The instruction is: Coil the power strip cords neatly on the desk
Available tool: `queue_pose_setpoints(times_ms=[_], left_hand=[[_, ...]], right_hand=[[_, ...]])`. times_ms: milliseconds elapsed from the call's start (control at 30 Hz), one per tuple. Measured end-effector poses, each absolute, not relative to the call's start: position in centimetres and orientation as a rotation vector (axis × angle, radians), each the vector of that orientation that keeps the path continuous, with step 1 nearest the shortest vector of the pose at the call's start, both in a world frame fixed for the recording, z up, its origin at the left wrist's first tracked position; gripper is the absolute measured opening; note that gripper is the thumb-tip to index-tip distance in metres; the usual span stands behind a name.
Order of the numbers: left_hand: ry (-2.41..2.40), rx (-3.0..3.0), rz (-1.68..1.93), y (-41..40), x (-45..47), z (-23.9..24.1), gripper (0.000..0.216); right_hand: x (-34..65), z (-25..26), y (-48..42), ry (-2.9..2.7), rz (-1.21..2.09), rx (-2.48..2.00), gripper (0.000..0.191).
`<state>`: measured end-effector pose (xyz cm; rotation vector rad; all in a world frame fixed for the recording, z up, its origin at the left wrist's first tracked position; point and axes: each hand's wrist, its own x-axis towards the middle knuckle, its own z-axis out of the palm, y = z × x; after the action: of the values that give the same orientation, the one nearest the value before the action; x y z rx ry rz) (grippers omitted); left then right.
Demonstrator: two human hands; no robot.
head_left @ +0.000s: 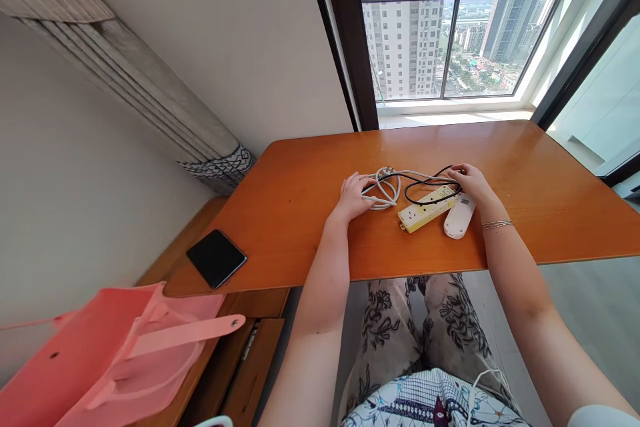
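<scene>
My left hand [356,197] is closed on the edge of a loosely coiled white cable [393,195], left of a yellowed power strip [425,211]. My right hand [470,181] has its fingers closed round a black cable [416,200] where it runs beside the white one, above the strip's right end. The black cable loops over the strip and tangles with the white coil. Just below my right hand lies a white rounded oblong device [459,217], touching or nearly touching the strip; its kind is unclear. My right fingertips are partly hidden among the cables.
All this lies on a brown wooden table [290,213]. A black phone [217,258] rests at its left front corner. Pink bag-like material with a strap [187,336] sits lower left, beside wooden drawers [255,367]. A window [450,47] stands behind the table.
</scene>
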<state>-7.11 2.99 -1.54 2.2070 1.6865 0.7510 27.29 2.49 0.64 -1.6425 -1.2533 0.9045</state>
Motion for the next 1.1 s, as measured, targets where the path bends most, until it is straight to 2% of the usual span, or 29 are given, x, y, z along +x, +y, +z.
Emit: queue_pose_setpoints(times_ms=[133,233,467,567,833,967,1100], left_hand=[[1.973,2.084,0.632,3.0,-7.6,-1.7,0.059],[1.982,2.01,0.592,3.4,-8.1,-1.9,0.062],[1.973,2.117,0.847,4.0,-8.4,-3.5,0.023],[1.961,2.08,0.87,4.3,-8.2,-4.1,0.014],[1.841,1.953,1.044,4.6,-7.3,-3.8,0.006],[1.761,1.952,1.149,4.3,-6.7,-2.8,0.012],[1.665,2.023,1.244,3.5,-5.8,-1.8,0.016]], right_hand=[[27.2,0.3,3.1,-1.161,0.776,-1.481,0.035],[27.1,0.0,3.5,-1.143,0.718,-1.367,0.036],[26.8,-0.5,3.7,-1.205,0.665,-1.311,0.035],[26.8,-0.7,3.8,-1.206,0.686,-1.308,0.036],[26.9,-0.8,3.7,-1.273,0.704,-1.434,0.044],[26.5,-0.1,3.0,-1.355,0.408,-1.584,0.054],[25.7,1.1,2.0,-1.55,0.3,-1.4,0.038]])
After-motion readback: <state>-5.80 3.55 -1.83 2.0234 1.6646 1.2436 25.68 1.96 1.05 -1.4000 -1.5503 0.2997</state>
